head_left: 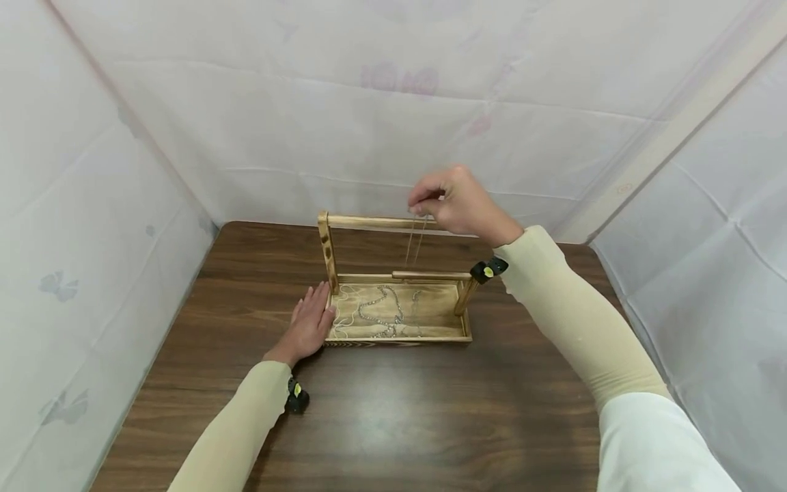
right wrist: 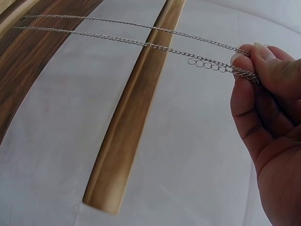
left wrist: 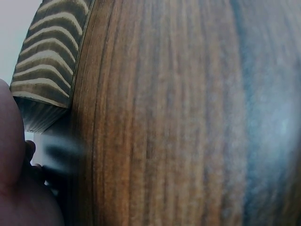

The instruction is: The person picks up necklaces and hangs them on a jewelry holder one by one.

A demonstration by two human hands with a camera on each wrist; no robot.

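**Now: chain lifted to the top bar, stand steadied**

Right now your right hand (head_left: pixel 458 201) pinches a thin silver chain (right wrist: pixel 141 36) between thumb and fingertips, just at the right end of the stand's top bar (head_left: pixel 375 221). The chain hangs doubled, its two strands running down from your fingers toward the tray (head_left: pixel 399 337) below — the right wrist view shows both strands taut and a short run of larger links beside your fingertips. More chains (head_left: pixel 381 314) lie loose in the tray.

Your left hand (head_left: pixel 309 326) lies flat on the table (head_left: pixel 393 410), fingers straight, with the fingertips against the tray's left edge; it grips nothing and looks to be bracing the stand.

By my reading you are in the hanging step: the chain is up at bar height but not yet draped over the bar. The next move likely calls for carrying the pinched end across the bar and letting the strands settle on either side — slowly, so they do not twist together or catch the lower rail (head_left: pixel 430 276). Keep the left hand pressing, since the stand looks light enough to shift.
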